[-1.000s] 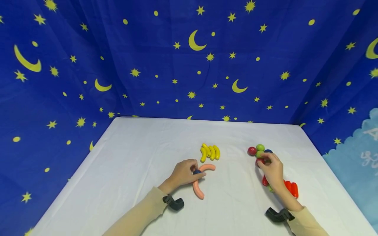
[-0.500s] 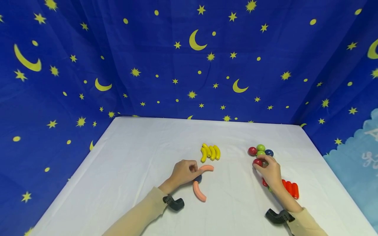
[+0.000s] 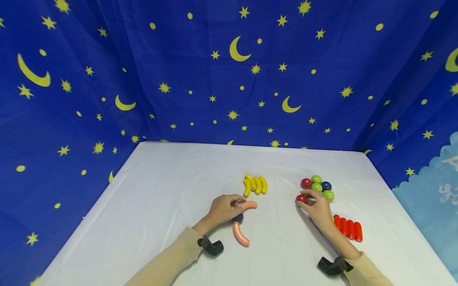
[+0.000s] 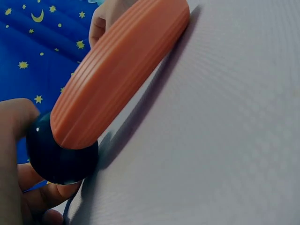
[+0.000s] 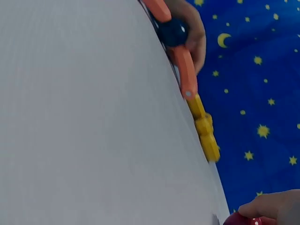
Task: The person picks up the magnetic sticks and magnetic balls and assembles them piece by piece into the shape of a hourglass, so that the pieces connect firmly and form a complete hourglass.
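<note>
Head view: nearest, the right wrist mount and left wrist mount are jutting from the cuffs. Left one is sitting near the lower pink stick; a careless arm swing could knock it. Red sticks are lying in a row beside the right forearm, at risk if that arm drifts outward. Left hand is pinching the dark blue ball on the white table; lower stick and upper pink stick are meeting it. Firm joint or mere contact: can't tell. Twisting the ball might break that chain. Right hand is pinching a red ball; slick and round, it could slip and roll. Green balls, a spare blue ball and another red ball are crowding that hand's far side. Yellow sticks are blocking the way beyond the pink ones. Starry backdrop is hanging behind.
</note>
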The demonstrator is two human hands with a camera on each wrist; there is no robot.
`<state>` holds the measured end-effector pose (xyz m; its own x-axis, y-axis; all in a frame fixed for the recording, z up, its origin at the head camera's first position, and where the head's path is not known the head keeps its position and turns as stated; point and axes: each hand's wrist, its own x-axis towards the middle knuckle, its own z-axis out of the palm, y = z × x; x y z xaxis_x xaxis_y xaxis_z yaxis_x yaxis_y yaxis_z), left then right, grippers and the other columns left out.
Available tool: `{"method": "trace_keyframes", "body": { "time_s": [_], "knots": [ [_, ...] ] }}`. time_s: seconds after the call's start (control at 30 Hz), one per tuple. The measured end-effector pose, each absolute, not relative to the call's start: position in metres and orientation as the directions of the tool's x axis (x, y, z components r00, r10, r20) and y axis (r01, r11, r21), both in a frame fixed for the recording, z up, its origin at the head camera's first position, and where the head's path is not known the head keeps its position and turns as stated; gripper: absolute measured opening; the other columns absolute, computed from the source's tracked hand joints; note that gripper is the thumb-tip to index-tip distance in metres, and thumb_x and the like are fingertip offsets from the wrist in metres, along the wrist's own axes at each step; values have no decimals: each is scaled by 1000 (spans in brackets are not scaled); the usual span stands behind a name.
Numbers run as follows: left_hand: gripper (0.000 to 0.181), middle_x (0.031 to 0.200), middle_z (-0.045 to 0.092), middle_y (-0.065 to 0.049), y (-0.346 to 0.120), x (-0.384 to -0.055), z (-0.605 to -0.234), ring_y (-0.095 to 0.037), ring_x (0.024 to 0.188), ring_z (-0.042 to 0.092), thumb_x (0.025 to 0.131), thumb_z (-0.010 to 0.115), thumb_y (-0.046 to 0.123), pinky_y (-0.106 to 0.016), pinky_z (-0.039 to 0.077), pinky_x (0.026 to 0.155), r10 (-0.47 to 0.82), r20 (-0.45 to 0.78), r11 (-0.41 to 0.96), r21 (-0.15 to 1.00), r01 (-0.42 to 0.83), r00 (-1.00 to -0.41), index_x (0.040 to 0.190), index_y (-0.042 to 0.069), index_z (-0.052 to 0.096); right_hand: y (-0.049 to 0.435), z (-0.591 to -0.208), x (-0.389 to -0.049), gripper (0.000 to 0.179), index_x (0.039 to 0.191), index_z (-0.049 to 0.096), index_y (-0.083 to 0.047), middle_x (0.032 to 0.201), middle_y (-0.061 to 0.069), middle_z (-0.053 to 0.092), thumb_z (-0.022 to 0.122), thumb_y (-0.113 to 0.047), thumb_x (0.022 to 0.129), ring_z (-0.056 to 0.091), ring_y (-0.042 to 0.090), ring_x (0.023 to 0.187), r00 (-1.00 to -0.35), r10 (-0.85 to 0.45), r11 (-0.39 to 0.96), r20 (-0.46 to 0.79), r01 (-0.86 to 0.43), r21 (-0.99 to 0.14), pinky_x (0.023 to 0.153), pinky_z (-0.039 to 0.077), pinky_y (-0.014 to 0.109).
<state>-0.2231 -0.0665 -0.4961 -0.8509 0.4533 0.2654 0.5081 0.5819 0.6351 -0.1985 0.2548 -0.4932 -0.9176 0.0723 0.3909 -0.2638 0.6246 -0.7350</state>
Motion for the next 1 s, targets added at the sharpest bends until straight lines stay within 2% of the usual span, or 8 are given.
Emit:
{"method": "trace_keyframes", "body": {
  "time_s": [0.13,0.27,0.5,0.8,1.0],
  "knots": [
    [29,65,58,11,-67,-224,-499,3,55,41,85,66,40,-15,34,54,455,287,574,629,524,-843,98,16,73,243,-494,-197,30,103,66,4,98,16,66,76,2,74,54,-7,83,-924,28,594,382,-292,-750,68,49,6],
    [26,66,60,10,-66,-223,-496,2,57,42,84,67,40,-16,36,57,425,227,567,688,453,-876,96,18,74,232,-493,-196,30,105,65,2,99,15,66,76,-1,76,56,-3,85,-933,-7,568,359,-299,-767,71,52,12],
    [22,70,62,9,-65,-223,-494,0,60,45,86,68,35,-15,38,60,416,163,530,756,384,-895,98,18,75,213,-493,-196,30,106,66,0,100,14,67,75,-3,78,60,3,88,-950,-43,504,310,-289,-814,73,54,16],
    [26,71,61,4,-65,-223,-494,0,58,42,87,67,33,-15,35,55,427,153,497,784,372,-891,103,13,73,185,-495,-197,31,103,66,1,102,15,67,76,1,74,61,5,93,-938,-118,430,326,-344,-835,76,55,20],
    [25,73,64,4,-64,-223,-494,-2,59,45,88,67,32,-16,37,57,427,154,502,779,375,-891,103,13,73,164,-469,-184,29,103,63,10,101,23,66,72,8,75,65,30,93,-933,-172,381,318,-360,-852,77,57,37]
  ]
}}
